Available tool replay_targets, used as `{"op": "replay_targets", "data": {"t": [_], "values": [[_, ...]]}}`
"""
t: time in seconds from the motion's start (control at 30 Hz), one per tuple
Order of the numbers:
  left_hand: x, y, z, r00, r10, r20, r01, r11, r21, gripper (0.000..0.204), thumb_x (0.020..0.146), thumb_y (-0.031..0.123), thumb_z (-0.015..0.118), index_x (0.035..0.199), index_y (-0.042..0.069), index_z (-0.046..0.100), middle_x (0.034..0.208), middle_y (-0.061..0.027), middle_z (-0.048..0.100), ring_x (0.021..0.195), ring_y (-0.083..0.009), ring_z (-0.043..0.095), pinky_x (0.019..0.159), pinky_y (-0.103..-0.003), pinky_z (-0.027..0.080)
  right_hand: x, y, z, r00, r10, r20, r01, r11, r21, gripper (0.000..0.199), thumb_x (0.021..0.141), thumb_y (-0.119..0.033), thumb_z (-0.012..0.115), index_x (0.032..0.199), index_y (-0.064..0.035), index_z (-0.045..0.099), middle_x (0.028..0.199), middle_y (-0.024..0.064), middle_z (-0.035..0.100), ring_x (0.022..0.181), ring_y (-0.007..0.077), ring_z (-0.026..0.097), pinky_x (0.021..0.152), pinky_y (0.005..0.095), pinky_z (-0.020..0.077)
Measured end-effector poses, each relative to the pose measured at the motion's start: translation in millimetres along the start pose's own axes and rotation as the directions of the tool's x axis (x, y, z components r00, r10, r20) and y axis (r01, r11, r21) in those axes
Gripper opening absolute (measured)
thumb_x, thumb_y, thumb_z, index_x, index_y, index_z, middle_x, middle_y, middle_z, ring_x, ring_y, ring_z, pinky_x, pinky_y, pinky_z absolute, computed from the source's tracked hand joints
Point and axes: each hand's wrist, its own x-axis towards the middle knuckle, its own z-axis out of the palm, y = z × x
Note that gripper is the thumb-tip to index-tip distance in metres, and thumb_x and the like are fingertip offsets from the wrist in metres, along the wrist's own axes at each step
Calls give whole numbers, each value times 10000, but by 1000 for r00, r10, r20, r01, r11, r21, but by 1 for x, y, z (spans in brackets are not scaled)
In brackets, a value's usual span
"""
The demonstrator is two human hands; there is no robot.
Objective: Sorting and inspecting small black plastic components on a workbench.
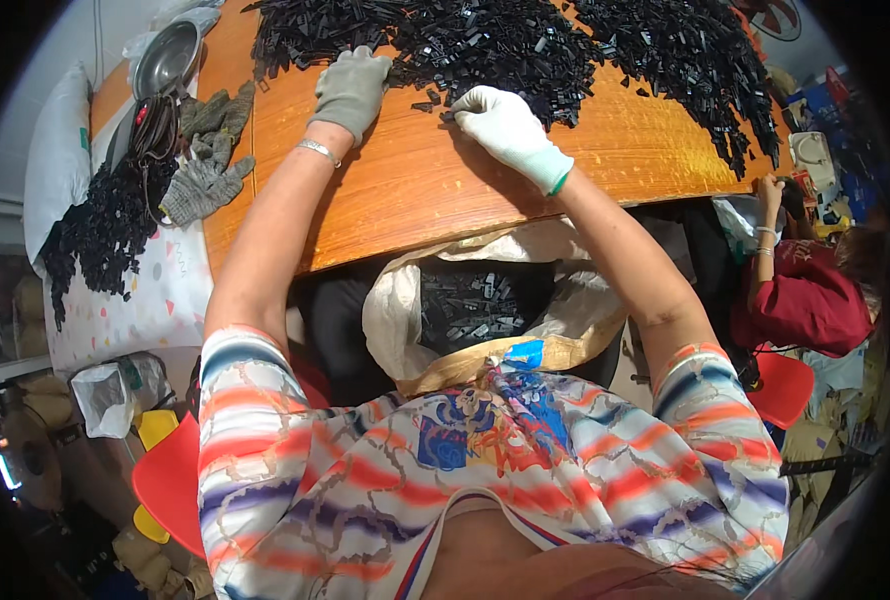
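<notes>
Heaps of small black plastic pieces (485, 60) cover the far part of an orange-brown wooden table (405, 190). At the near edge of the heap, my left hand (353, 92) wears a grey-green glove, its fingers curled down among the pieces. My right hand (505, 130), in a white glove with a green cuff, is closed with its fingertips together low over the tabletop. A few loose black pieces (427, 101) lie between the hands. What either hand holds is too small or hidden to make out. An open pale woven sack (390, 320) in my lap contains black and grey pieces.
To the left are a metal bowl (168, 60), worn grey gloves (208, 185), another black heap (105, 230) and a white sack (57, 150). A person in a dark red top (810, 300) sits at the right. Red chairs (170, 485) stand nearby.
</notes>
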Motion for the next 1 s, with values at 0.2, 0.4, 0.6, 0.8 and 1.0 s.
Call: {"op": "replay_targets", "data": {"t": [0.2,0.4,0.6,0.8,1.0], "values": [[-15,-6,-10,996,57,-70,-56,998,13,76,830,147,572,852,103,630,871,-89,634,860,-256,626,740,-403,517,-10,-10,1,970,139,200,-233,767,598,148,827,-73,588,938,16,628,811,37,656,734,85,601,671,230,481],[-56,17,-33,933,-360,-10,211,567,-796,221,872,132,581,1086,91,545,779,-72,623,689,-196,634,561,-344,488,-22,-32,0,999,23,25,-31,901,433,216,841,-126,588,1013,-3,633,871,102,669,796,129,611,737,278,492],[-121,56,-54,897,-84,434,256,-701,-665,284,956,121,484,1210,-6,489,978,-85,613,807,-160,624,681,-269,525,-52,-64,10,992,-25,-127,63,951,302,184,840,-169,623,1001,-87,656,922,76,678,805,197,649,750,304,502],[-137,71,-66,905,-69,420,230,-752,-617,255,946,104,518,1174,-9,522,920,-42,593,779,-119,574,738,-246,496,-78,-74,13,938,-239,-250,280,950,141,167,841,-134,659,994,-67,666,920,84,683,797,173,669,723,272,519],[-146,88,-83,855,-256,451,272,-519,-810,309,905,89,577,1192,-7,513,919,-43,616,713,-85,582,648,-218,496,-91,-79,-4,998,39,49,-55,918,392,214,856,-211,631,969,-31,648,846,86,666,785,162,646,693,270,506]]}}
